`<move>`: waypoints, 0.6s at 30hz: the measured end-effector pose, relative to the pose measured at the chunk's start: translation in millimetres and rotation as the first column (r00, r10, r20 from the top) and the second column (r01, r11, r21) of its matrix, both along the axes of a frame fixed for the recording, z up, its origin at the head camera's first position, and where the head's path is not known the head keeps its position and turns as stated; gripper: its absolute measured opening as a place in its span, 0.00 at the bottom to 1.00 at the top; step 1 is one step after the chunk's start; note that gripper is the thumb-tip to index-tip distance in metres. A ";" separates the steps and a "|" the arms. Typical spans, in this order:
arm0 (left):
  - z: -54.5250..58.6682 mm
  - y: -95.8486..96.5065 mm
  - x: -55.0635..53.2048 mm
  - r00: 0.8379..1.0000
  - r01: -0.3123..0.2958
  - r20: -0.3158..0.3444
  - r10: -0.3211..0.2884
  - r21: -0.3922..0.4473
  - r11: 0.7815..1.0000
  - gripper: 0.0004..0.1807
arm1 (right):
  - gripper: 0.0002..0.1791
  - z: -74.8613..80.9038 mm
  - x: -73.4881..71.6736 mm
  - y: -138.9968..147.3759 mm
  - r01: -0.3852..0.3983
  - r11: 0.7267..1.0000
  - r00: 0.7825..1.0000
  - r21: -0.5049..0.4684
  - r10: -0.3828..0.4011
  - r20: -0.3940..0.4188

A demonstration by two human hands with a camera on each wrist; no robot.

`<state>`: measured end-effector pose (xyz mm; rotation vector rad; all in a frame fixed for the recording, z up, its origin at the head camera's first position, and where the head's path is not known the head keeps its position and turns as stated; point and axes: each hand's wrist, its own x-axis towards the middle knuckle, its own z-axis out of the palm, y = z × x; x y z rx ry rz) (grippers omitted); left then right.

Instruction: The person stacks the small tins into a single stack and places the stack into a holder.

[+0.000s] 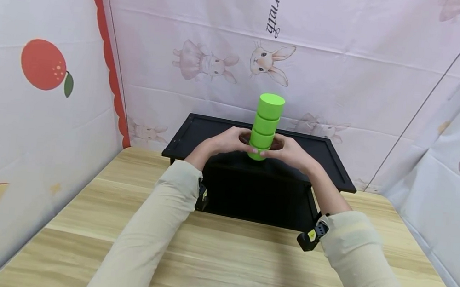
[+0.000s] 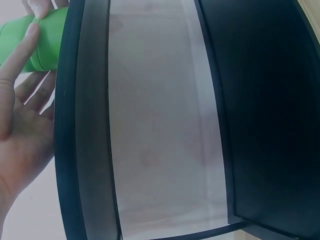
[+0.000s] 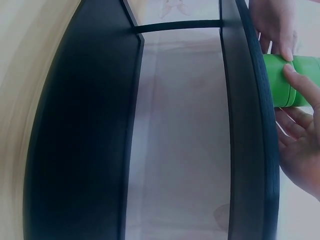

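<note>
A stack of several bright green cylinders (image 1: 269,110) stands upright at the front middle of a black two-tier rack's top shelf (image 1: 316,152). From the left, my left hand (image 1: 227,140) holds the lower part of the stack, thumb at the front and fingers reaching behind. My right hand (image 1: 291,152) grips it the same way from the right, and the two thumb tips nearly meet over the lowest cylinders. In the left wrist view, part of the green stack (image 2: 52,37) shows beyond the shelf edge. The right wrist view has the stack (image 3: 277,82) at its right side.
Below the top shelf is the rack's black lower shelf (image 1: 257,204). The rack stands at the back of a wood-grain table (image 1: 226,263). Behind it hangs a pink-white cloth (image 1: 343,94) printed with rabbits; white fruit-printed cloth (image 1: 19,128) covers the left side.
</note>
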<state>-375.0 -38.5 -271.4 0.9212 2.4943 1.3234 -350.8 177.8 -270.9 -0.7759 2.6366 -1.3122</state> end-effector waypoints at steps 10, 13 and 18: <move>-1.8 -0.9 -7.1 1.000 -0.023 0.012 0.022 0.008 1.000 0.30 | 0.32 -0.1 -6.3 -2.2 0.019 1.000 1.000 0.009 -0.019 -0.008; -1.9 -0.9 -6.8 0.999 -0.035 0.025 0.034 0.019 0.999 0.31 | 0.32 0.2 -7.9 -2.1 0.019 1.000 1.000 0.003 -0.020 0.005; -2.5 0.6 -5.4 0.998 -0.051 0.039 0.050 0.039 0.998 0.31 | 0.33 -1.1 -12.6 -1.4 0.022 1.000 0.999 -0.014 -0.022 0.027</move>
